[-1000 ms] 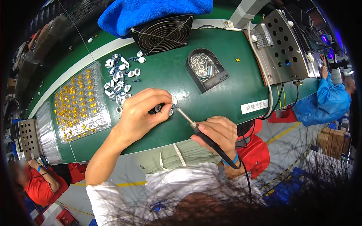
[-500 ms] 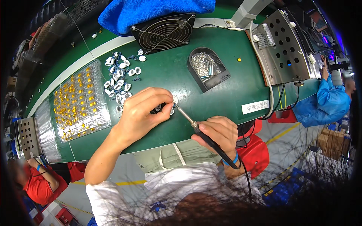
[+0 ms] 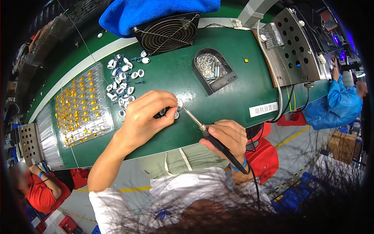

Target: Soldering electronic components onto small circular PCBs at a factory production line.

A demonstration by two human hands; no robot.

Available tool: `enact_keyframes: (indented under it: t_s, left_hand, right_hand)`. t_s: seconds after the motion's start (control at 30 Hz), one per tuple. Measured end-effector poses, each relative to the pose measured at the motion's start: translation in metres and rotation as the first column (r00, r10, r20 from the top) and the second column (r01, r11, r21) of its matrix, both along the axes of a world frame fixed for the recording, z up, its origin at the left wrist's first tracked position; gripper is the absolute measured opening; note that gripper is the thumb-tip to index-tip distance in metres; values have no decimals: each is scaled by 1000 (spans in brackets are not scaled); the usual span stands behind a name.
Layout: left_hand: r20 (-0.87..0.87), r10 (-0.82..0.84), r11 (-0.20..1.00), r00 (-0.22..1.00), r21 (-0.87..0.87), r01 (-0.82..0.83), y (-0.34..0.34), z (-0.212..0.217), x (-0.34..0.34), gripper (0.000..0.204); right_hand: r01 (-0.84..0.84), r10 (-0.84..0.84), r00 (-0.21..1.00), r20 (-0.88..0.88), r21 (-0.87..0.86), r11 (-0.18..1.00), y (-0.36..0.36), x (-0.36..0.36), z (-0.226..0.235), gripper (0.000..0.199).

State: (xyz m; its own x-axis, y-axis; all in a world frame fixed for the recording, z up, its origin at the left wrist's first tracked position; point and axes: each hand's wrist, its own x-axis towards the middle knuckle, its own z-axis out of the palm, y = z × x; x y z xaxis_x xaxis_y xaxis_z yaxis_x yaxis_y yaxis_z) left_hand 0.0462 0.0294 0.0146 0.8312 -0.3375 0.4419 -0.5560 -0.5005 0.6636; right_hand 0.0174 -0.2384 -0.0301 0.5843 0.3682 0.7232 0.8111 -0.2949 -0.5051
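Worker at a green tabletop (image 3: 163, 141): L hand (image 3: 145, 111) pinches a small white part (image 3: 179, 103) btwn thumb and index finger, tips pressed close, approx. midway btwn the tabletop's near and far edges. R hand (image 3: 229, 137) wraps thumb and fingers round the black handle of an iron (image 3: 219, 146), metal tip just beside the part (contact is too small to tell). A dark piece (image 3: 161, 112) shows in the L hand's curl, kind unclear.

The part looks light, stiff and smooth, prob. hard plastic, so apt to slip or twist in the pinch; its rim seems the best hold, fingertips clear of the tip. The iron looks light too, though its cord (image 3: 256, 187) may tug; the handle is the place to grip, as the bare metal barrel is poss. hot.

Toward the tabletop's left end: oval white cups (image 3: 125, 68) w/ dark blue wires, then a clear, ribbed tray (image 3: 104, 125) dotted w/ glossy amber bits. By the far edge: a black fan (image 3: 167, 36) w/ round wire grille, plush blue towel (image 3: 156, 13) against it. Right of center: a round-ended black bin (image 3: 224, 84) w/ thin, shiny metal pieces.
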Motion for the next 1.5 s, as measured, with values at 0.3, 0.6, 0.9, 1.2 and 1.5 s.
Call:
enact_keyframes:
  t_s: [0.3,0.6,0.9,1.2,1.5]
  left_hand:
    - [-163,1,993,987,-113,-20,-1,2,0,46]
    - [-45,-15,999,999,-45,13,-1,2,2,55]
    - [-30,-18,1000,999,7,18,-1,3,1,54]
    - [-13,-12,999,1000,30,12,-2,4,1,53]
    - [-2,-7,999,1000,34,7,-3,3,-1,52]
  right_hand:
    - [9,-8,999,-51,30,1000,-2,-1,6,48]
    - [4,-6,998,-56,-29,1000,0,-1,7,48]
    - [18,-21,998,-55,-52,998,2,-1,9,49]
    - [19,-21,999,-43,-46,999,2,-1,7,49]
    - [13,-15,999,-31,-47,999,1,-2,5,50]
